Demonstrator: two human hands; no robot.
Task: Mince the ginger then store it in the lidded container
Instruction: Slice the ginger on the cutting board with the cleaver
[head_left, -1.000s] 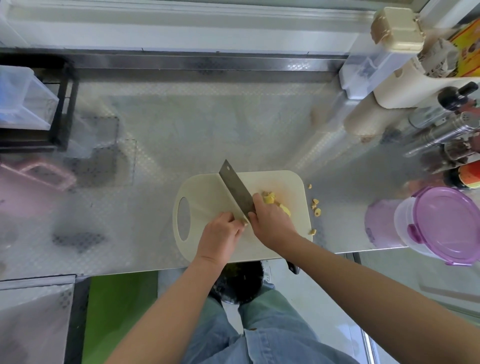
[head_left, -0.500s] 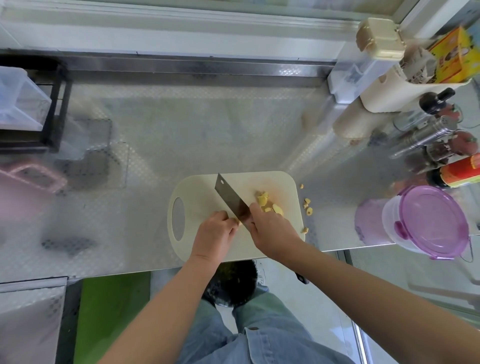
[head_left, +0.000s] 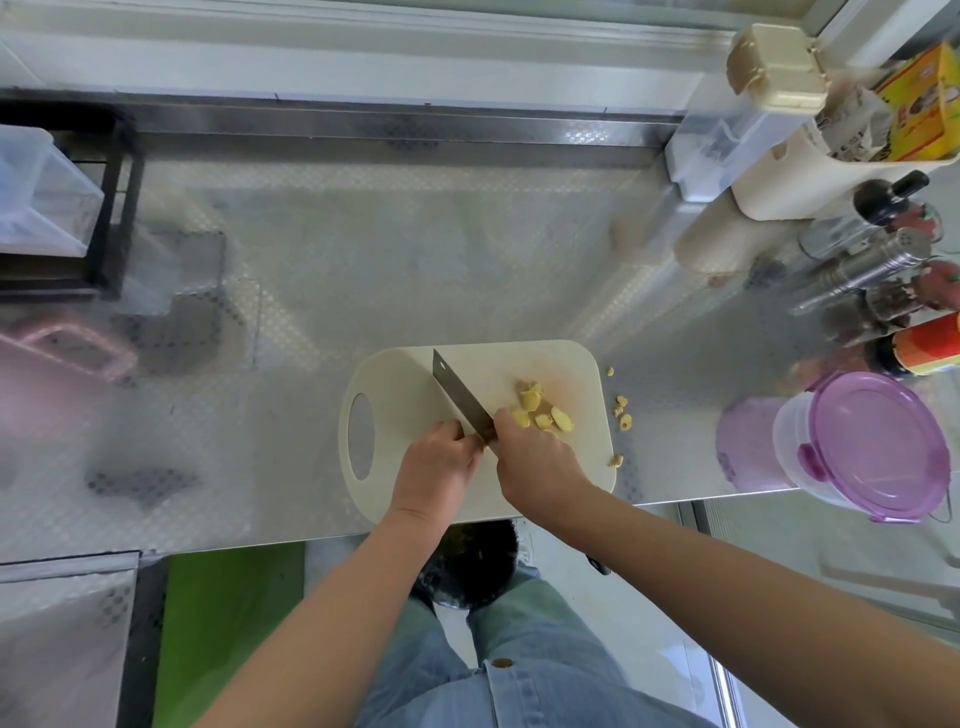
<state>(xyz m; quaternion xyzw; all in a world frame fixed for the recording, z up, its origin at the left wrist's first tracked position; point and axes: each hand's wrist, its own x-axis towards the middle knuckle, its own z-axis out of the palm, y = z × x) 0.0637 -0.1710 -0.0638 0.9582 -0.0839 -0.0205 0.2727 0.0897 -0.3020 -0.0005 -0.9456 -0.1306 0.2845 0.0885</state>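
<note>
Head view: the right hand (head_left: 537, 462) grips the knife (head_left: 460, 397), and the left hand (head_left: 436, 462) curls tight against its blade, whatever it holds hidden, so a nick looks likely. Ginger slices (head_left: 543, 410) sit on the cutting board (head_left: 395, 374) by the counter (head_left: 363, 260) front edge; bits could skip off.

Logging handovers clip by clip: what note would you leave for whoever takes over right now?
Left hand: curled on the cutting board beside the cleaver; what it holds is hidden.
Right hand: grips the cleaver, blade over the board.
Ginger chunks: coarse, right of the blade; stray pieces on the steel counter.
Lidded container: closed, far right.
Done: rough cuts. Left: mince finely, gather strays, store, close lid.
</note>
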